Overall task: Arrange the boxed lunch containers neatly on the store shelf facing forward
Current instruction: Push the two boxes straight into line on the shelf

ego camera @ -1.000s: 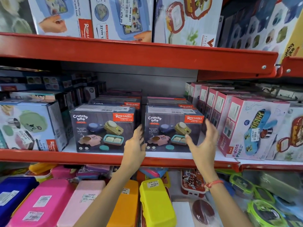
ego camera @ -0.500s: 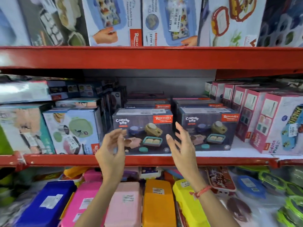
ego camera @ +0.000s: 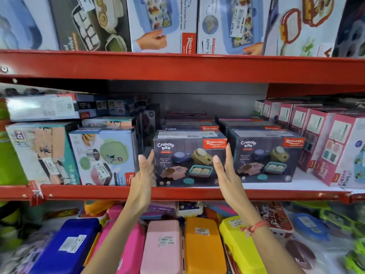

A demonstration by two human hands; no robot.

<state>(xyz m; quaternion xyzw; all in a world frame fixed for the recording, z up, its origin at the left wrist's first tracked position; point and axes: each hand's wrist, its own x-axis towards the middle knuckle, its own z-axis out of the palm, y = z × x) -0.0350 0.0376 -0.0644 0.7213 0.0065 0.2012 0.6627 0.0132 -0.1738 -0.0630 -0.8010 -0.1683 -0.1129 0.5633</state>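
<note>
Left box [ego camera: 189, 158]: we found it at the front edge of the middle shelf [ego camera: 177, 192], printed "Crunchy bite" face toward us, long axis running left to right along the shelf, upright and level.
Right box [ego camera: 264, 157]: it stood just beside the left box, a narrow gap between them, same face forward, its front turned slightly to the right.
Rows behind: more dark boxes of the same make sat behind both front boxes; we could read only their top edges.
Left hand [ego camera: 143, 175]: we held it open, fingers straight and pointing up, palm turned toward the left box's left side; the fingertips seemed to be at the box's edge, though we could not tell whether they touched.
Right hand [ego camera: 226, 171]: open too, fingers up, in front of the left box's right end, gripping nothing.
Wristband [ego camera: 254, 227]: a red thread sat on the right wrist.
Neighbours: a pale blue box [ego camera: 102, 157] stood left of the pair, pink boxes [ego camera: 324, 143] to the right, side panels toward us.
Below: loose plastic lunch cases [ego camera: 203, 246] lay in blue, pink, orange and yellow.
</note>
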